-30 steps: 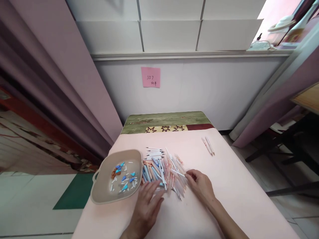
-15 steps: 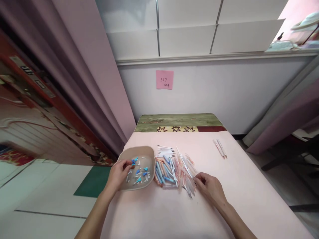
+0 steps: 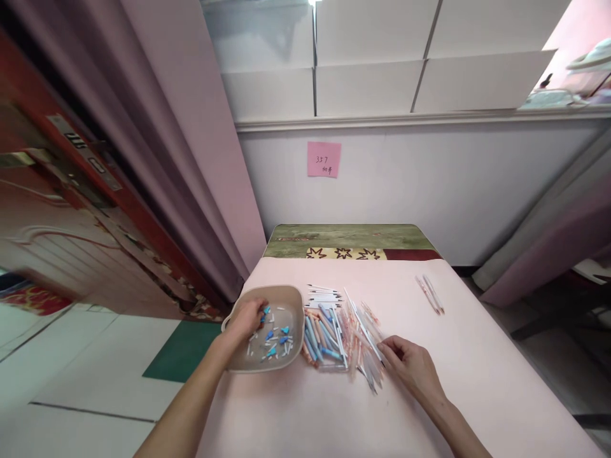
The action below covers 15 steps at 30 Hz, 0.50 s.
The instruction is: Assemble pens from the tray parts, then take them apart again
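Observation:
A beige tray (image 3: pixel 296 299) sits at the table's left edge and holds several small blue, white and orange pen parts (image 3: pixel 277 337). My left hand (image 3: pixel 248 319) reaches into the tray, its fingers curled down among the parts; what they pinch is hidden. To the right of the tray lies a heap of pen barrels and refills (image 3: pixel 338 324) in blue, orange, white and clear plastic. My right hand (image 3: pixel 413 367) rests on the table at the heap's right edge, fingers bent and touching the clear tubes.
Two thin pens (image 3: pixel 429 294) lie apart at the far right of the pink tablecloth (image 3: pixel 453 394). A green patterned cloth (image 3: pixel 348 240) covers the far end. Purple curtains (image 3: pixel 200 159) hang left, a pink note (image 3: pixel 324 159) is on the wall.
My left hand has moved from the heap's near side into the tray. The view has swung left, and my right hand stays at the heap's right edge.

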Each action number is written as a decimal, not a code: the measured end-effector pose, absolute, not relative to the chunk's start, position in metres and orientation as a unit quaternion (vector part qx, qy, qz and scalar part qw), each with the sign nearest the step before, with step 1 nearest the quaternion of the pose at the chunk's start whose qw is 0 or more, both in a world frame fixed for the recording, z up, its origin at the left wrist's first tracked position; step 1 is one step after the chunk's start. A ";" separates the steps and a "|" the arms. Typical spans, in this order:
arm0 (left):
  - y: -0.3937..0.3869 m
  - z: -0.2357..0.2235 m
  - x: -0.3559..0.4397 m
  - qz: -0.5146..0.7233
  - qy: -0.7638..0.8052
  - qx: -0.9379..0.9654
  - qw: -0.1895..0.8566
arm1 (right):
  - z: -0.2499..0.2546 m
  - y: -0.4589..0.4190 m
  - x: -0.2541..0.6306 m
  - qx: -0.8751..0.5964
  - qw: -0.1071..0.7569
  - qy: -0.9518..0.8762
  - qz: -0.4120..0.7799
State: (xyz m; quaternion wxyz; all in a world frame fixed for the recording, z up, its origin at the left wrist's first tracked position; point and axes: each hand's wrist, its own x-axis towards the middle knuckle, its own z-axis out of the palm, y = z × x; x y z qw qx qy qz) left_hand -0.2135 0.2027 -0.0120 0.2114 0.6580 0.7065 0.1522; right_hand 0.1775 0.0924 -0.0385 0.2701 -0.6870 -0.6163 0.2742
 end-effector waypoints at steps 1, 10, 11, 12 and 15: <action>0.201 -0.015 -0.211 0.140 0.700 0.667 0.213 | -0.039 0.093 0.177 -0.685 0.273 -0.617 0.275; 0.194 -0.007 -0.220 0.088 0.701 0.686 0.175 | -0.040 0.096 0.189 -0.703 0.277 -0.594 0.278; 0.193 -0.005 -0.220 0.088 0.702 0.687 0.168 | -0.041 0.097 0.191 -0.706 0.278 -0.589 0.278; 0.191 -0.002 -0.220 0.088 0.701 0.689 0.162 | -0.041 0.099 0.193 -0.709 0.279 -0.585 0.279; 0.184 0.009 -0.210 0.086 0.701 0.688 0.168 | -0.043 0.103 0.200 -0.716 0.290 -0.574 0.273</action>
